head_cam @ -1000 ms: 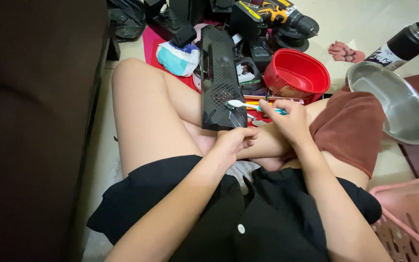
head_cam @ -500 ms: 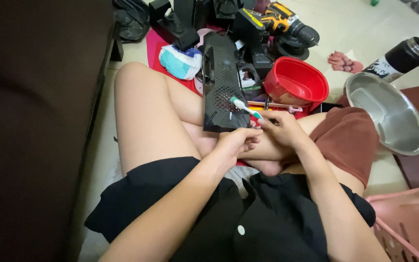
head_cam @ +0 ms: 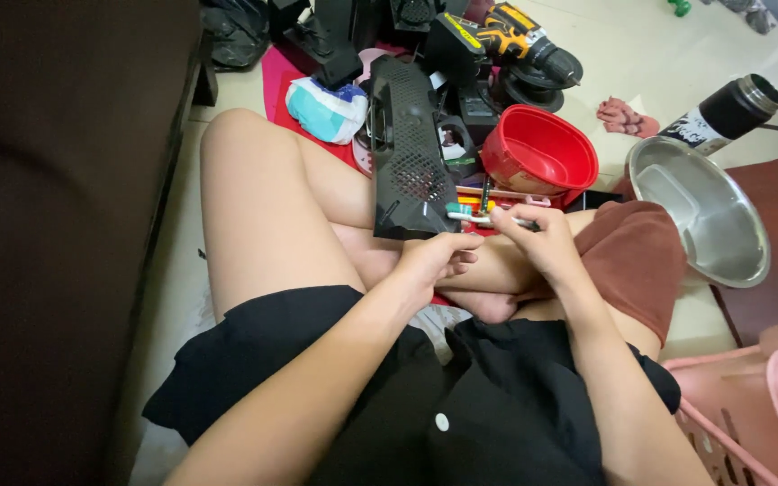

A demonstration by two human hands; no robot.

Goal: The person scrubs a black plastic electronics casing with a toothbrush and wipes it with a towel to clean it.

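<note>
I sit on the floor with my legs crossed. My left hand (head_cam: pixel 436 259) grips the near end of a long black plastic panel (head_cam: pixel 409 148) with a perforated grille, holding it upright over my legs. My right hand (head_cam: pixel 540 239) holds a toothbrush (head_cam: pixel 479 217) by its handle. The brush head, with teal bristles, lies against the lower right edge of the panel, just above my left thumb.
A red plastic bowl (head_cam: pixel 539 151) sits just beyond the panel, a steel bowl (head_cam: pixel 701 212) to the right, a black flask (head_cam: pixel 725 111) behind it. A yellow and black drill (head_cam: pixel 520 40) and black parts lie at the top. A pink basket (head_cam: pixel 758 405) stands lower right, dark furniture (head_cam: pixel 56 207) on the left.
The toothbrush head has moved back and forth along the panel's lower edge in my right hand. My left hand keeps its hold on the panel.
</note>
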